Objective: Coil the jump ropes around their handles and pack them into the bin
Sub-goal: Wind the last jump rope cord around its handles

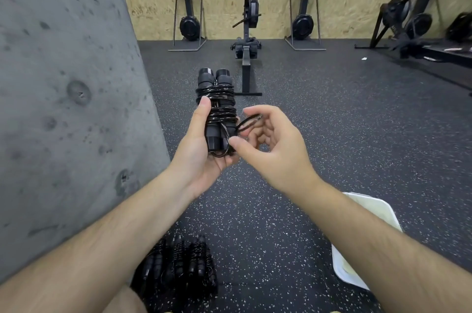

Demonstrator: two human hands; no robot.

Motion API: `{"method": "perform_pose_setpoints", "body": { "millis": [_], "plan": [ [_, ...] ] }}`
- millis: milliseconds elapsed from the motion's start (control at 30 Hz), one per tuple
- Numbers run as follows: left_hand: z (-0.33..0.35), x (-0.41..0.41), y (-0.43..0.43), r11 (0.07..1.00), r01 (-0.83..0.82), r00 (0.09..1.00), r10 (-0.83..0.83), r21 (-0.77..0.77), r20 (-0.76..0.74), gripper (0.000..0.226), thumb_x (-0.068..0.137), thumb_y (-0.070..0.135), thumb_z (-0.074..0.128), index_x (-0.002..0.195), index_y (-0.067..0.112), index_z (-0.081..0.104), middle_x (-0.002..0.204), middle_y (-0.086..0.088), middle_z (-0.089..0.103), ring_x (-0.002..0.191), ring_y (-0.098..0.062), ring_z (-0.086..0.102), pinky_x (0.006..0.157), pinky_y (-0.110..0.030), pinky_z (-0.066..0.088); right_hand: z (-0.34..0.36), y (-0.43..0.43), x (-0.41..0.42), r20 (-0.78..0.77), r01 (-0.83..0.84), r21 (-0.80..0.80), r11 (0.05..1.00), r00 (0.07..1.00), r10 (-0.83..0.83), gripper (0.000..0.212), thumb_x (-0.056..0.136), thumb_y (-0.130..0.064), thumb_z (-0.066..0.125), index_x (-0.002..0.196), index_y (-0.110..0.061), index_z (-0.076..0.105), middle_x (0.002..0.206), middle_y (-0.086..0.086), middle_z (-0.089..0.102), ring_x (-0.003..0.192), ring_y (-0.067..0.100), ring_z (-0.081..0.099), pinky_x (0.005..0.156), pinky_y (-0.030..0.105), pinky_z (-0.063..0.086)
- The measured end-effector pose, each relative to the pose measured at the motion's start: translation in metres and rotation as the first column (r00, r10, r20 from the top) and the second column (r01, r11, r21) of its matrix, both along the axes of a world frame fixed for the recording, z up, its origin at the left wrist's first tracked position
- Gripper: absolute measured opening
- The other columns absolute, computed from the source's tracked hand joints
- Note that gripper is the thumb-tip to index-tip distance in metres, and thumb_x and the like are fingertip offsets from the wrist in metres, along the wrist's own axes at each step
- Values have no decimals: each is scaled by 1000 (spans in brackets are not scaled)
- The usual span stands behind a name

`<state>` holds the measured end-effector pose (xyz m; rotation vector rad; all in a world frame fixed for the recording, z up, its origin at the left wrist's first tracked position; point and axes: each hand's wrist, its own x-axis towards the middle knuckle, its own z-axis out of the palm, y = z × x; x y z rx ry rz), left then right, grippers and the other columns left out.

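A black jump rope is wound around its two black handles, which stand side by side and upright in my left hand. My left thumb presses on the coils. A short loop of the rope's end sticks out to the right. My right hand holds that loop with curled fingers, its thumb at the lower end of the handles. Several coiled black jump ropes lie on the floor below my left forearm. The white bin stands at lower right, partly hidden by my right forearm.
A grey concrete wall fills the left side. Black speckled rubber floor spreads ahead. A rowing machine lies straight ahead, and more exercise machines stand along the chipboard back wall and at far right.
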<state>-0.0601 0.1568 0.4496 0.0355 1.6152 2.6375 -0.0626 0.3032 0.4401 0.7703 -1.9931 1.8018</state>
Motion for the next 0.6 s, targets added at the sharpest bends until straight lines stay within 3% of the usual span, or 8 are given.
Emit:
{"method": "perform_pose_setpoints", "body": {
  "millis": [67, 133, 200, 300, 400, 467, 600],
  "plan": [
    [1, 1, 1, 1000, -2, 1000, 2, -9, 4, 60, 95, 68, 46, 108, 17, 74, 105, -12, 73, 92, -28, 66, 72, -35, 46, -2, -3, -1, -69, 57, 55, 997, 996, -53, 38, 85, -12, 78, 120, -14, 63, 91, 8, 64, 75, 16, 59, 75, 33, 54],
    [3, 2, 2, 1000, -1, 1000, 1, -27, 4, 61, 95, 68, 45, 112, 17, 73, 101, -11, 73, 87, -25, 65, 62, -31, 44, -6, -5, -4, -207, 158, 150, 976, 970, -125, 41, 90, -16, 74, 129, -11, 62, 99, 4, 57, 80, 11, 57, 77, 21, 50],
    [2, 1, 4, 998, -8, 1000, 8, -64, -4, 66, 95, 68, 45, 121, 13, 70, 107, -12, 72, 93, -29, 65, 66, -33, 45, -9, -7, -6, -298, 224, 196, 955, 941, -160, 47, 95, -15, 67, 140, -6, 55, 112, 4, 48, 89, 4, 52, 85, 12, 45],
    [1, 2, 9, 998, -12, 1000, 11, -62, -10, 56, 98, 62, 46, 123, 18, 69, 118, -10, 72, 102, -28, 67, 80, -40, 51, -10, -8, -7, -393, 268, 228, 936, 905, -164, 47, 100, -2, 54, 146, 2, 45, 121, 10, 49, 107, -3, 48, 97, 12, 41],
    [3, 0, 6, 1000, 2, 1000, -2, -13, 16, 53, 101, 60, 43, 123, 19, 69, 108, -11, 72, 87, -24, 66, 76, -37, 51, -5, -1, -10, -423, 264, 212, 941, 893, -155, 54, 95, 16, 48, 147, 4, 42, 116, 14, 56, 110, -11, 46, 99, 9, 37],
    [6, -2, 2, 999, 29, 999, -30, 17, 19, 57, 101, 59, 41, 125, 14, 67, 103, -14, 71, 78, -24, 65, 68, -33, 53, 0, 4, -12, -428, 238, 239, 941, 896, -117, 62, 90, 20, 45, 149, 1, 40, 114, 11, 58, 107, -3, 52, 96, 14, 43],
    [12, -3, -2, 994, 91, 996, -92, 62, 16, 58, 102, 58, 38, 123, 10, 64, 96, -14, 72, 72, -25, 65, 62, -31, 55, 9, 13, -10, -479, 228, 347, 910, 877, -37, 73, 82, 20, 44, 151, -5, 40, 115, 5, 58, 102, 17, 57, 90, 37, 52]
  ]
}}
